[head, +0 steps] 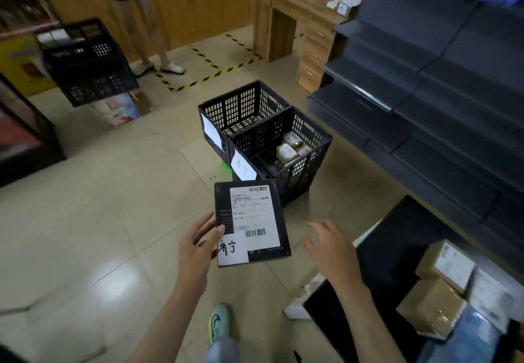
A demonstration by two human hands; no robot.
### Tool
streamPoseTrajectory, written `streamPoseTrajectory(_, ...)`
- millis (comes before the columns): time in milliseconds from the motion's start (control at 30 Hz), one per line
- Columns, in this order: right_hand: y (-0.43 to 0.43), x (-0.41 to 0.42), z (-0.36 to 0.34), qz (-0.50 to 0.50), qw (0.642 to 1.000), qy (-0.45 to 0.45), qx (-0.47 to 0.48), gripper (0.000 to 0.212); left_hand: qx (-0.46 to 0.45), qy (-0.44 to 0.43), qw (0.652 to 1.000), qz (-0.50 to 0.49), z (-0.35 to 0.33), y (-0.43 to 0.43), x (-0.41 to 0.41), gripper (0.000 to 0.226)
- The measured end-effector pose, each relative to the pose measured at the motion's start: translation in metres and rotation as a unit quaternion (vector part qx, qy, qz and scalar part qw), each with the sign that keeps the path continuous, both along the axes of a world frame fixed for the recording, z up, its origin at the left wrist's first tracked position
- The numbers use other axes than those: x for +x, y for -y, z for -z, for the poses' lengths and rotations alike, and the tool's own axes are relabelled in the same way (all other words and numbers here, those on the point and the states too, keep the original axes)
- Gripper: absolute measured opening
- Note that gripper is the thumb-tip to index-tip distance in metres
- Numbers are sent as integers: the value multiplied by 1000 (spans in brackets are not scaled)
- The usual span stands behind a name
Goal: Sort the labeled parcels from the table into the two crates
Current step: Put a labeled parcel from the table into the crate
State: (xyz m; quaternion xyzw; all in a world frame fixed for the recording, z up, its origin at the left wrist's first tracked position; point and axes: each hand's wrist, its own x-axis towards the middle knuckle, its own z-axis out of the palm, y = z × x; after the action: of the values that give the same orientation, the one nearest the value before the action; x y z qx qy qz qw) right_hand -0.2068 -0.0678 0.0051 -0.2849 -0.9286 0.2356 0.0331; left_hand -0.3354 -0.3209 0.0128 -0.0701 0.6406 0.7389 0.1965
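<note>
Crates (300, 175) number two; left hand (198, 246) holds one black parcel (252, 221), right hand (330, 246) free.

The flat parcel (226, 201) looks like matt black card, with a white paper label (253, 212) stuck on it. The near crate (300, 175) and far crate (241, 107) are black gridded plastic. The near one carries a paper sheet (243, 167). The floor (85, 221) is glossy pale tile. The cardboard boxes (431, 306) on the dark, smooth bench (397, 249) shine with clear tape.
</note>
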Motion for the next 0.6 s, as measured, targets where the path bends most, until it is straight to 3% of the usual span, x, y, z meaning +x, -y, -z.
streamPoseTrajectory(267, 3, -108, -2, 10, 999, 36, 13, 36, 8, 15, 1000, 3, 11, 9, -133, 38)
streamPoseTrajectory(600, -76, -240, 27, 93, 993, 63, -46, 32, -37, 19, 996, 84, 41, -98, -298, 38)
